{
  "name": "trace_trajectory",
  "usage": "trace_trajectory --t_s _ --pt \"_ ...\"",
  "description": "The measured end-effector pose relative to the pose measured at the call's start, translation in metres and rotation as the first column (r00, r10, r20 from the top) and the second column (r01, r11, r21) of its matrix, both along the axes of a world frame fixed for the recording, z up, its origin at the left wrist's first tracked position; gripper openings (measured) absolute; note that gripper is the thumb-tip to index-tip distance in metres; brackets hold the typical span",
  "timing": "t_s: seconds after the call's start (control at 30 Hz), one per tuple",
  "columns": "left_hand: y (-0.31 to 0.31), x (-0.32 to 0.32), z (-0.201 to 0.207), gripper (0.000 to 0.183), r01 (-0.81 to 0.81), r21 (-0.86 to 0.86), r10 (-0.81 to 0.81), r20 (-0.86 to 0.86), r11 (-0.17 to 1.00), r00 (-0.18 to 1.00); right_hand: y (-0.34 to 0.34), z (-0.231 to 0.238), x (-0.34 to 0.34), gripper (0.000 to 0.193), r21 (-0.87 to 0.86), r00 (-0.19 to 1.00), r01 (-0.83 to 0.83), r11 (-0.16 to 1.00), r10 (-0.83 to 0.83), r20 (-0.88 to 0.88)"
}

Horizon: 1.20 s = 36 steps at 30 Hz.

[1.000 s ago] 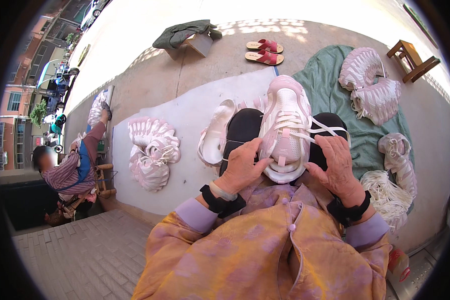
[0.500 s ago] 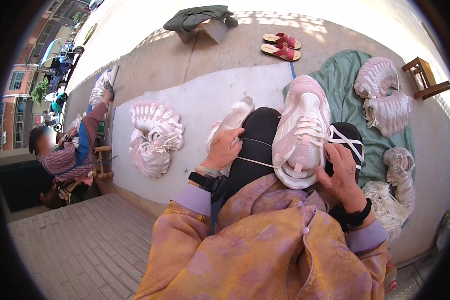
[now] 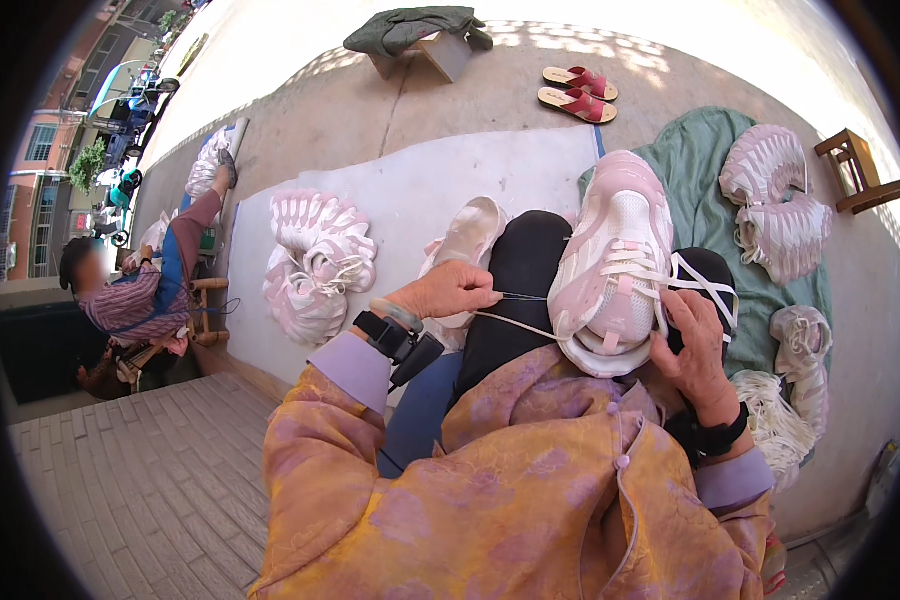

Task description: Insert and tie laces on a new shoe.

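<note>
Rests on the lap, over the gap between black-clad thighs (image 3: pixel 520 260): one sneaker (image 3: pixel 615 265), toe pointing away from the body, heel nearest the hem of an orange-brown, lilac-patterned jacket (image 3: pixel 510 470). Shows white mesh with pale pink overlays: pink band around the toe, curving pink panels along the sides, pink patch midway down the tongue, small pink pull tab at the tongue's top edge, thick white rim around the heel. Carries flat white laces (image 3: pixel 630 270), crossed in rows over the tongue, with loose loops trailing off to the right and over the right thigh.

Left hand (image 3: pixel 450 290): thumb and forefinger pressed together, pinching a thin thread (image 3: pixel 525 297) drawn taut toward the sneaker's left side. Just below the thread, across the left thigh to the same side: a pale cord (image 3: pixel 518 323).

Right hand (image 3: pixel 692 340): fingers bent, thumb a little apart from the forefinger, placed at the right of the collar beside the laces. Pinch on lace or collar: cannot tell.

Beyond the left thigh, on a pale sheet (image 3: pixel 420 180): another light shoe (image 3: pixel 475 235), partly hidden. Near the sheet's left edge: a curved row of nested pink-and-white shoes (image 3: pixel 320 265). Toward the right edge of a green cloth (image 3: pixel 705 190): a similar nested stack (image 3: pixel 780 205). Near the cloth's lower edge: a white bundle of strands (image 3: pixel 770 420).
</note>
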<state>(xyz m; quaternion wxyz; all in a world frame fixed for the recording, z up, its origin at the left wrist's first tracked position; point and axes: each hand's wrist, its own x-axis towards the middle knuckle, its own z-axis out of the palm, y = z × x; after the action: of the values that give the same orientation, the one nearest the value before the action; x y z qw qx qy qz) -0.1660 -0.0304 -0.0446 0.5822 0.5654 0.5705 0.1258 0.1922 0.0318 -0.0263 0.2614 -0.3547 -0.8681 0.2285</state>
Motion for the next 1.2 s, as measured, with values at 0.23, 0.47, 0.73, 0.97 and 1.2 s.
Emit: trace_trajectory --t_s 0.23,0.47,0.73,0.97,1.2 --pt "0.070 0.021 0.016 0.032 0.052 0.381 0.068 -0.294 0.923 0.953 -0.001 0.002 -0.003 0.051 0.026 1.000 -0.009 1.000 0.009 -0.001" --pt "0.121 0.016 -0.004 0.032 0.236 0.158 -0.170 -0.349 0.959 0.922 0.000 0.002 -0.006 0.050 0.043 1.000 0.016 0.999 -0.016 -0.002" --pt "0.126 0.022 0.010 0.025 0.206 0.227 -0.082 -0.457 0.952 0.885 0.009 0.000 -0.004 0.047 0.048 0.998 -0.021 0.999 0.019 0.053" --pt "0.032 0.047 0.035 0.021 0.080 0.843 0.390 -0.328 0.532 0.860 0.010 -0.001 0.002 0.044 0.158 0.996 -0.011 0.987 -0.004 0.093" --pt "-0.025 0.070 0.005 0.024 -0.002 0.846 0.334 -0.207 0.533 0.920 0.023 0.003 0.004 0.036 0.205 0.978 0.004 0.979 -0.046 0.203"
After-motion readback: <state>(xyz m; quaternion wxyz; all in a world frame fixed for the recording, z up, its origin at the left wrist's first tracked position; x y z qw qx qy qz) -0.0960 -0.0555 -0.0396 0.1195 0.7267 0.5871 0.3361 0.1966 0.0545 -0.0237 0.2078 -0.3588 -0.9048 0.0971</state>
